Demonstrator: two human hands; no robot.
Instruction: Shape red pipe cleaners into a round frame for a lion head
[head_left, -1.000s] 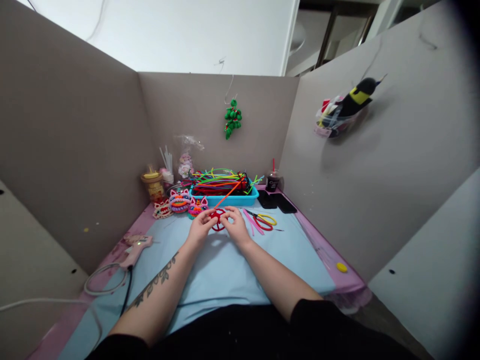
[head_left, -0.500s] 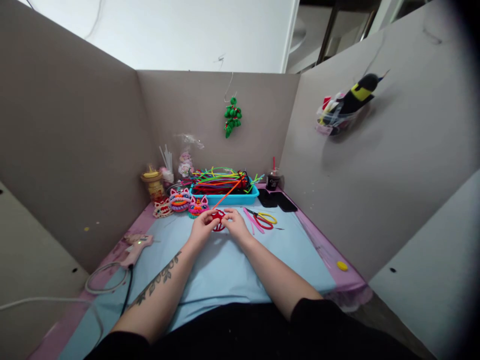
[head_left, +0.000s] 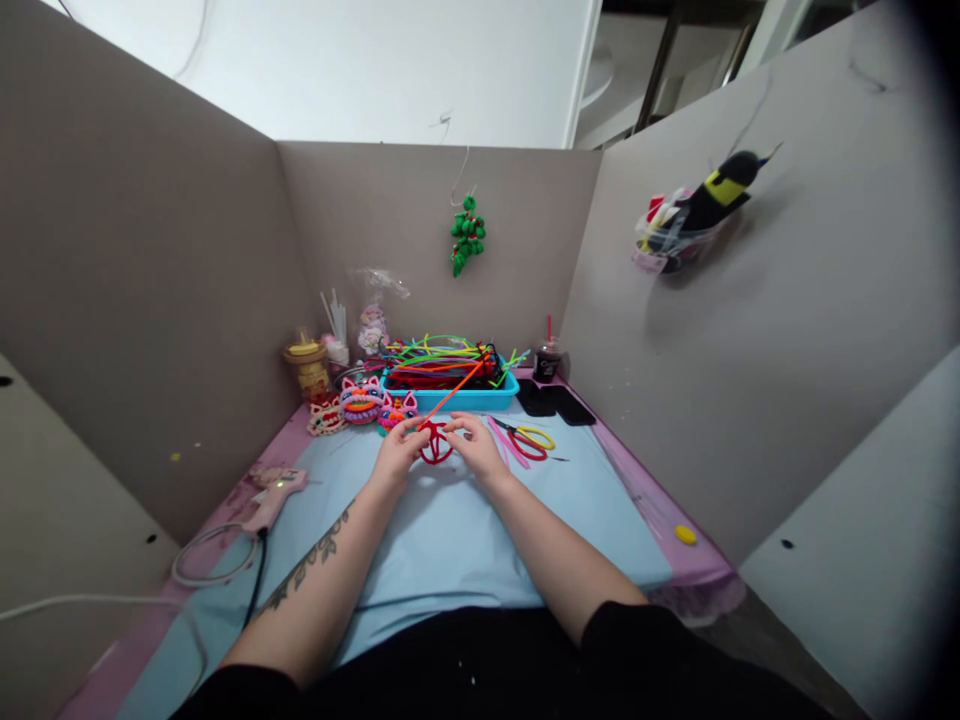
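Note:
A red pipe-cleaner frame point(head_left: 436, 452), round with bars crossing it, is held up between my two hands over the blue cloth. My left hand point(head_left: 402, 452) pinches its left side. My right hand point(head_left: 474, 445) is closed at its right side, with the fingertips on the rim. From near the left fingertips an orange pipe cleaner point(head_left: 454, 393) slants up to the right, towards the tray. Just behind the left hand sit colourful pipe-cleaner animal heads point(head_left: 363, 398). The contact points of the fingertips are small and partly hidden.
A blue tray point(head_left: 450, 401) of pipe cleaners stands behind my hands. Scissors point(head_left: 529, 442) and pink strips point(head_left: 508, 445) lie to the right. A pink glue gun point(head_left: 276, 496) with its cord lies left. Two black pads point(head_left: 553, 402), a drink cup point(head_left: 548, 360) and partition walls point(head_left: 360, 225) surround the table.
The red frame has turned between my fingers and shows more of its open bars below the hands. My left hand has shifted slightly left.

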